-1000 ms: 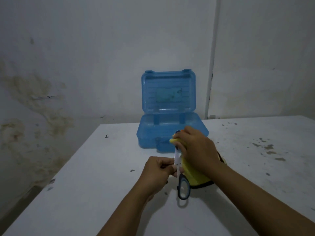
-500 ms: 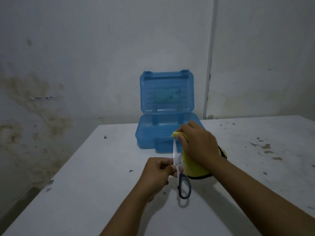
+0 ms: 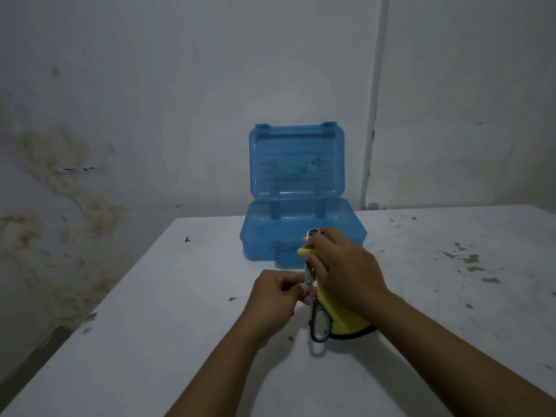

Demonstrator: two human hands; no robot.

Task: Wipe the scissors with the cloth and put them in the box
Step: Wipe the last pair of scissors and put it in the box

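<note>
The scissors (image 3: pixel 310 284) are held upright above the white worktop (image 3: pixel 180 341), blades pointing up and the dark handle loops (image 3: pixel 319 325) hanging at the bottom. They are pinched near the pivot by the left hand (image 3: pixel 278 293), whose grip is closed around the metal just above the handles. The yellow cloth (image 3: pixel 337 314) is wrapped against the right side of the blades and is pressed there by the right hand (image 3: pixel 346 272), its grip closed on the cloth with the fingers curled over the upper part of the blades. A dark edge of the cloth is seen at its lower end. Just behind the hands, the blue translucent box (image 3: pixel 301 233) is set on the worktop with its lid (image 3: pixel 296 161) standing open against the stained wall (image 3: pixel 120 115).
</note>
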